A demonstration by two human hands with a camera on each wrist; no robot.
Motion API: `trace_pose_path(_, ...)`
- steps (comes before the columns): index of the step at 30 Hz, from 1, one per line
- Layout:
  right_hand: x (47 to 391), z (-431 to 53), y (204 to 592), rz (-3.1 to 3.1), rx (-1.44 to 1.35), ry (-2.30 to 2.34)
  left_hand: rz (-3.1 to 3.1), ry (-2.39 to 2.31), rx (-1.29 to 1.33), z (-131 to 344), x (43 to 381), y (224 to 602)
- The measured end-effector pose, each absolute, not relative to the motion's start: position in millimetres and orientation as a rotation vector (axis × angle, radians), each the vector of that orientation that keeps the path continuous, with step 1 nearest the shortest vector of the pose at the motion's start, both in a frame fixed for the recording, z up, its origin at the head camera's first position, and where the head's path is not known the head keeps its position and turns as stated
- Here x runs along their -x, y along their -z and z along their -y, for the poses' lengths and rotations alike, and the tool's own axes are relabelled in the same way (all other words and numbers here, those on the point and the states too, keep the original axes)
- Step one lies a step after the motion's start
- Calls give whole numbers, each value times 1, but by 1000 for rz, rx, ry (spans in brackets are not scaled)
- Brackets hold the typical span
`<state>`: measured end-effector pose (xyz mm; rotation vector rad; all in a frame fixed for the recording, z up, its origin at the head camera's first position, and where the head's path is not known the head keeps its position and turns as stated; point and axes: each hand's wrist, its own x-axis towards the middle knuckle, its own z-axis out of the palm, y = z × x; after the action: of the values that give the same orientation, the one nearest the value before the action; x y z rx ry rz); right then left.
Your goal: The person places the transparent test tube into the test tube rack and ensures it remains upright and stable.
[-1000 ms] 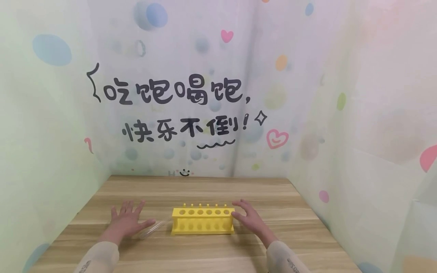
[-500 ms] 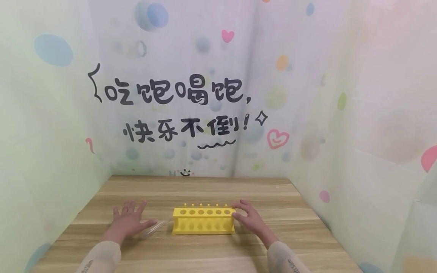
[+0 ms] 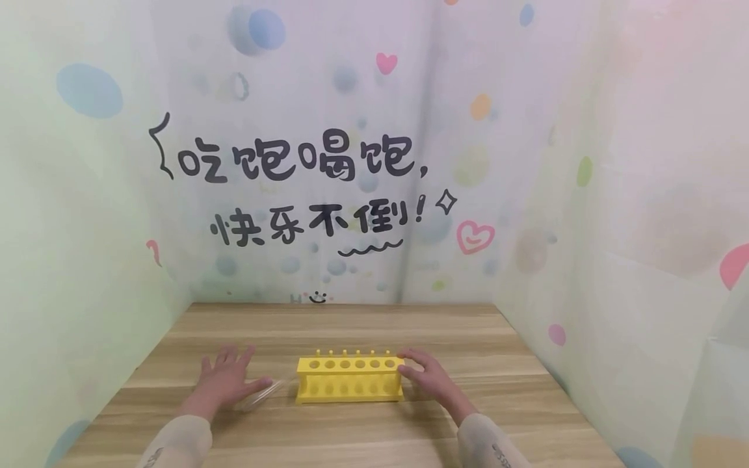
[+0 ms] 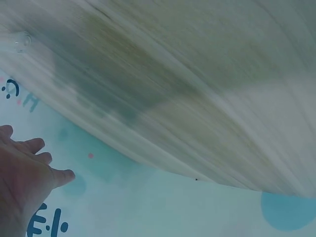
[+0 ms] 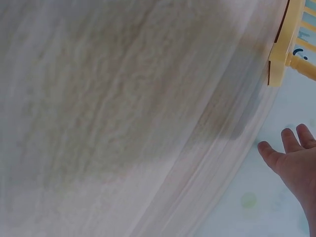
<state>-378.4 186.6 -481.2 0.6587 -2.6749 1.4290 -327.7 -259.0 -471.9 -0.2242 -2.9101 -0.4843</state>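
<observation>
A yellow test tube rack [image 3: 350, 385] stands upright on the wooden table, with a row of round holes along its top and short pegs behind. My right hand [image 3: 430, 379] is at its right end, thumb and forefinger at the upper corner; whether they touch it I cannot tell. Several fingers of that hand [image 5: 295, 160] stretch out apart from the rack [image 5: 282, 49] in the right wrist view. To the left, my left hand [image 3: 225, 383] has its fingers spread. Beside its thumb lies a clear glass-like tube [image 3: 261, 396], whose end [image 4: 22, 42] shows in the left wrist view.
The wood-grain table [image 3: 345, 325] is bounded by patterned curtains at the back [image 3: 281, 104] and on both sides. Bare wood lies in front of the rack and behind it.
My left hand has shifted slightly to the right, closer to the clear tube. The rack and my right hand have hardly moved; the whole view sways a little.
</observation>
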Motion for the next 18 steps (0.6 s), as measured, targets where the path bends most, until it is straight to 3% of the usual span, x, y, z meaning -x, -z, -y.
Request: trace_pose_path(18, 378, -189, 483, 2681, -693, -1442, 2847, 519, 252, 235, 346, 472)
